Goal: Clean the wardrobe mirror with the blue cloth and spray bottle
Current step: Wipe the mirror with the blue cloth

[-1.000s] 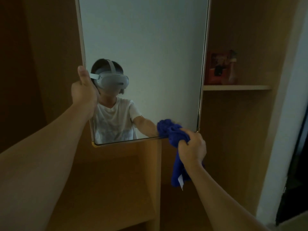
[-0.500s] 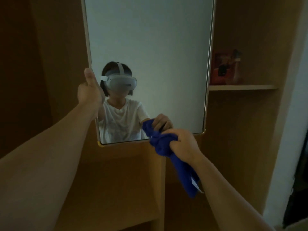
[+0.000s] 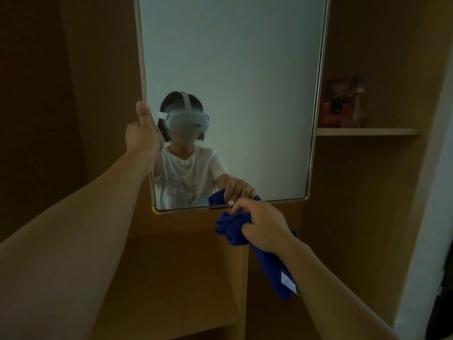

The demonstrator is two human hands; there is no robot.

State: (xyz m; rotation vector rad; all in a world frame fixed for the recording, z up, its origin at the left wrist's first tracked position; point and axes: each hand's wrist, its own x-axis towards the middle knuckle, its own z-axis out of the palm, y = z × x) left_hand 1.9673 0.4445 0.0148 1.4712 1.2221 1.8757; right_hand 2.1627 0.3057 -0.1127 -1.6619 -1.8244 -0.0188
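Note:
The wardrobe mirror (image 3: pixel 232 69) stands upright in a thin light metal frame, reflecting a person in a white shirt and headset. My left hand (image 3: pixel 144 133) grips the mirror's left edge, thumb up along the frame. My right hand (image 3: pixel 259 224) holds the bunched blue cloth (image 3: pixel 232 227) just below the mirror's bottom edge, near the middle. The cloth's tail hangs down under my wrist, with a white tag showing. A pinkish spray bottle (image 3: pixel 355 104) stands on the shelf to the right of the mirror.
A wooden shelf (image 3: pixel 367 131) to the right carries a red box (image 3: pixel 331 104) beside the bottle. Wooden wardrobe panels surround the mirror, with a lower shelf (image 3: pixel 171 290) and vertical divider (image 3: pixel 241 278) beneath it. A pale wall (image 3: pixel 431 192) rises at far right.
My right hand slid the cloth leftward along the mirror's lower edge from the bottom right corner and dropped slightly below the frame. My left hand keeps its hold on the left edge.

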